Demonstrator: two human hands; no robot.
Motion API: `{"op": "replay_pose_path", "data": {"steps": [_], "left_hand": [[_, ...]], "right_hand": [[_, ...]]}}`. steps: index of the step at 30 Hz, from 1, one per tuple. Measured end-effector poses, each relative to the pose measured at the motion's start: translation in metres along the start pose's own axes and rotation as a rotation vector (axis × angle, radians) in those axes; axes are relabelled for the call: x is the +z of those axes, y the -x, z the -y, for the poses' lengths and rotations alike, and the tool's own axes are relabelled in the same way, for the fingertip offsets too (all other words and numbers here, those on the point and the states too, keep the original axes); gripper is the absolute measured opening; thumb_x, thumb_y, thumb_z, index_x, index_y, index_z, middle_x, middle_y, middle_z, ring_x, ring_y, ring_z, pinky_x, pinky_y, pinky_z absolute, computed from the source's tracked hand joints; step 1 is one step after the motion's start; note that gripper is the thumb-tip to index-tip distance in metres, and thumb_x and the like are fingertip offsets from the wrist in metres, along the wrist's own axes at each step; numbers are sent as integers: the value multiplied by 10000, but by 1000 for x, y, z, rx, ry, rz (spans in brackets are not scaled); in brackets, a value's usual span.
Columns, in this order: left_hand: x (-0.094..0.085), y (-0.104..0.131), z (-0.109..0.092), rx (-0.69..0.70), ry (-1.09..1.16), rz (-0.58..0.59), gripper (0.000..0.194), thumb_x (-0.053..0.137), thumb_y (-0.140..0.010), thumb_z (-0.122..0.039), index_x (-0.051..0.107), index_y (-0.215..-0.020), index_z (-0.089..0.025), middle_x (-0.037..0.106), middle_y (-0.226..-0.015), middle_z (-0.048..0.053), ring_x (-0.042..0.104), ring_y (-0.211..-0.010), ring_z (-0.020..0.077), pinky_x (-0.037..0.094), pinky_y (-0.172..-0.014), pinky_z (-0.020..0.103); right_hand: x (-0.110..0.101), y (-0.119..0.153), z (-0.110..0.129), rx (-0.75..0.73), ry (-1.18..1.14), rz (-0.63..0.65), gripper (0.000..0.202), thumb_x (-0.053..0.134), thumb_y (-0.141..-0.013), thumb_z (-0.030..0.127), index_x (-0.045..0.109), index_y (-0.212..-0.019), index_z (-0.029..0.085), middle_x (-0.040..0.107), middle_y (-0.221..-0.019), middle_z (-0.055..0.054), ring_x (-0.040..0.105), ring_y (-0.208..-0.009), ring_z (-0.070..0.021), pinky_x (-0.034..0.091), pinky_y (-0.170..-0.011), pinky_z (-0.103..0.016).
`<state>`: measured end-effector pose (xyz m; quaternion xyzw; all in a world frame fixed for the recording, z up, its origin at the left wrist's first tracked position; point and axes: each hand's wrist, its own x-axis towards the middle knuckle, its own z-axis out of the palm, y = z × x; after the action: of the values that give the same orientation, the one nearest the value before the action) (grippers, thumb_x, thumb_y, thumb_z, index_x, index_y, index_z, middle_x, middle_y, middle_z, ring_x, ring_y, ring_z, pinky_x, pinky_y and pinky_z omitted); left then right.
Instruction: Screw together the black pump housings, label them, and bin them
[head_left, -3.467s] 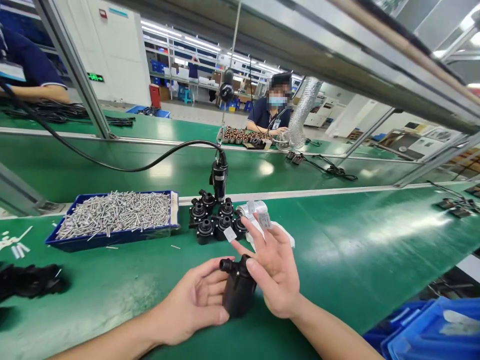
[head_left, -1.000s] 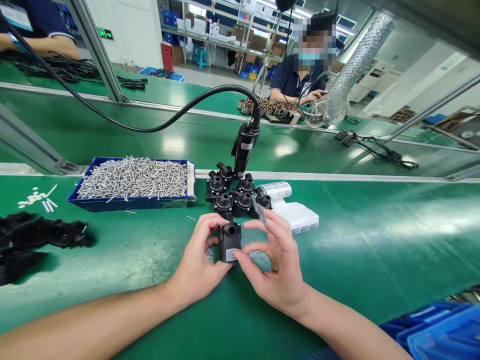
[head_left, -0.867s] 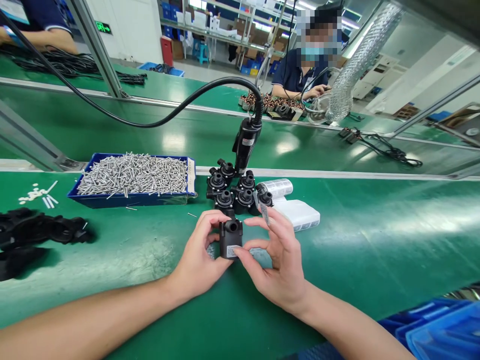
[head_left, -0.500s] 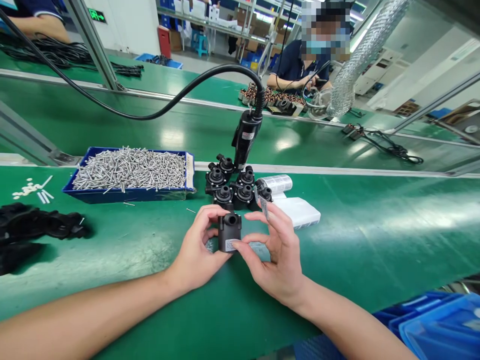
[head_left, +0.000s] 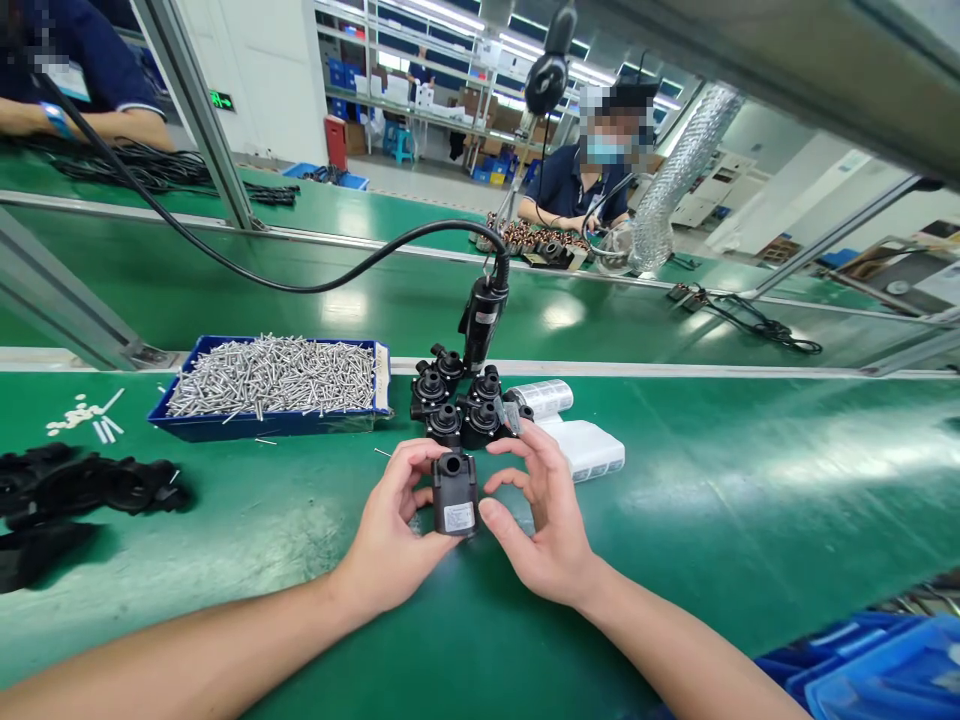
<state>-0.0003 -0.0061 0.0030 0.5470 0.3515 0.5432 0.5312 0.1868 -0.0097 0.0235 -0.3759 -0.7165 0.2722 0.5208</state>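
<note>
A small black pump (head_left: 455,490) stands upright in my left hand (head_left: 394,525), whose fingers and thumb close on it from the left. On its front is a white printed label (head_left: 459,516). Just to the right of the pump, my right hand (head_left: 544,515) is open, thumb and fingers apart and not gripping it. Small silvery stickers (head_left: 508,412) cling near its raised fingertips. Behind my hands several finished-looking black pumps (head_left: 444,420) stand in a cluster, partly covered by my fingers. A roll of labels (head_left: 546,398) lies behind my right hand, its backing strip (head_left: 592,448) spread out.
A blue bin (head_left: 274,425) heaped with screws stands at the back left. A black electric screwdriver (head_left: 484,318) hangs on its cable above the pumps. Black parts (head_left: 97,490) lie at the left. Co-workers (head_left: 577,190) sit across the bench; blue crates (head_left: 885,670) are lower right.
My right thumb has come away from the label on the pump, and the label now shows fully. The camera view has tilted upward, so the bench appears lower.
</note>
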Motion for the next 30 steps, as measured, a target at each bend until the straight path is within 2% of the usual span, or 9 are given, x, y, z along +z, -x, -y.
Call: {"op": "replay_pose_path", "data": {"steps": [4, 6, 11, 14, 18, 22, 25, 28, 30], "left_hand": [[-1, 3, 0, 89, -201, -5, 449, 742, -824, -128, 608, -1219, -293, 512, -1287, 65, 578, -1209, 235, 592, -910, 305], [-1, 5, 3, 148, -324, -34, 483, 693, -783, -82, 611, -1211, -292, 506, -1256, 69, 568, -1214, 256, 589, -917, 334], [2, 8, 7, 260, -511, -132, 506, 625, -704, -50, 594, -1162, -263, 470, -1158, 75, 580, -1113, 286, 595, -811, 357], [2, 8, 7, 306, -584, -138, 499, 600, -716, -39, 568, -1159, -267, 458, -1136, 72, 570, -1086, 285, 593, -818, 375], [3, 7, 4, 350, -656, -134, 517, 586, -716, -20, 540, -1169, -266, 449, -1122, 72, 557, -1071, 285, 586, -841, 399], [6, 2, -1, 425, -704, -157, 414, 603, -804, -79, 539, -1169, -263, 444, -1096, 65, 563, -1020, 274, 576, -797, 378], [6, -1, -3, 452, -716, -188, 336, 624, -853, -151, 534, -1159, -258, 457, -1091, 63, 569, -1013, 271, 567, -784, 368], [0, -3, -3, 432, -701, -207, 327, 636, -848, -172, 524, -1143, -255, 474, -1095, 64, 573, -1017, 271, 562, -804, 378], [-5, -2, -2, 419, -658, -230, 360, 654, -817, -162, 516, -1136, -257, 482, -1106, 66, 577, -1026, 273, 566, -812, 382]], "right_hand": [[1, 1, 3, 5, -4, 7, 790, 673, -971, 187, 297, -1636, 388, 335, -1595, -134, 575, -1251, -253, 680, -790, -349], [4, 3, 4, 8, 16, 20, 850, 736, -934, 219, 288, -1639, 374, 321, -1604, -142, 571, -1262, -264, 681, -786, -350], [17, 12, 7, -32, 90, 42, 1006, 853, -820, 237, 278, -1639, 334, 266, -1665, -170, 482, -1410, -351, 688, -824, -390], [21, 15, 9, -46, 88, 49, 965, 761, -837, 131, 264, -1642, 323, 281, -1662, -176, 450, -1459, -356, 695, -821, -376], [21, 13, 11, -53, 61, 14, 892, 641, -865, 62, 275, -1633, 329, 294, -1649, -169, 520, -1396, -312, 698, -808, -355], [20, 10, 12, -50, 23, -1, 835, 605, -902, 62, 300, -1620, 359, 308, -1630, -159, 549, -1356, -286, 700, -801, -335], [17, 8, 12, 32, -51, -35, 768, 593, -947, 87, 324, -1600, 387, 324, -1608, -153, 598, -1278, -251, 698, -758, -296], [6, 4, 10, 121, -92, -102, 738, 649, -959, 150, 330, -1581, 386, 438, -1506, -146, 622, -1221, -234, 702, -773, -299], [-3, -1, 8, 123, -69, -169, 706, 676, -969, 190, 340, -1565, 367, 530, -1378, -133, 627, -1205, -234, 705, -791, -309]]}}
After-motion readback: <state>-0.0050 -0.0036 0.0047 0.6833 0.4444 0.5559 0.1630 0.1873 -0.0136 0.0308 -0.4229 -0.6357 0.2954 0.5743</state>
